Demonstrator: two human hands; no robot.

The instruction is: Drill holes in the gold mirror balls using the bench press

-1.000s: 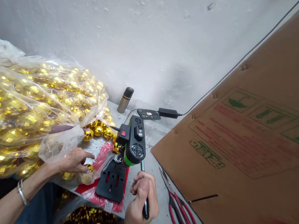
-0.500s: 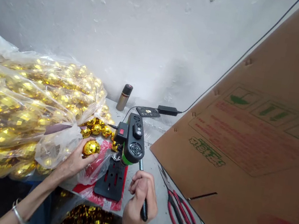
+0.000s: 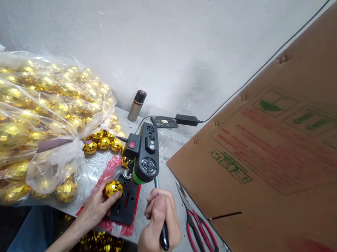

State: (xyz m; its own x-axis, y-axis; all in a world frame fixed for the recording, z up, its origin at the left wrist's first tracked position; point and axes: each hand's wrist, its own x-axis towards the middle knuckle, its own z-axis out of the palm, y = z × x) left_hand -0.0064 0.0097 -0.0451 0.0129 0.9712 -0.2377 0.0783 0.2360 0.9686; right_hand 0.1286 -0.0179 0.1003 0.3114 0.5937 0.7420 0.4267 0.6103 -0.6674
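Note:
A shiny gold faceted ball is between the thumb and fingers of my left hand. It is held over the left side of the black slotted base of a small bench drill press. My right hand is closed around the press's lever handle, whose metal rod runs up to the machine head. The black head has round vents, a green band and a box with a red switch. The head hides the drill's tip. Under the base lies a red plastic sheet.
Clear bags of gold balls fill the left, with loose balls behind the press. Red-handled scissors lie right, beside a large cardboard box. At the back are a spray can, a phone and a power adapter.
My left hand has carried the gold ball right and toward me, from beside the press to over its base. My right hand stays on the lever handle. The view has shifted slightly.

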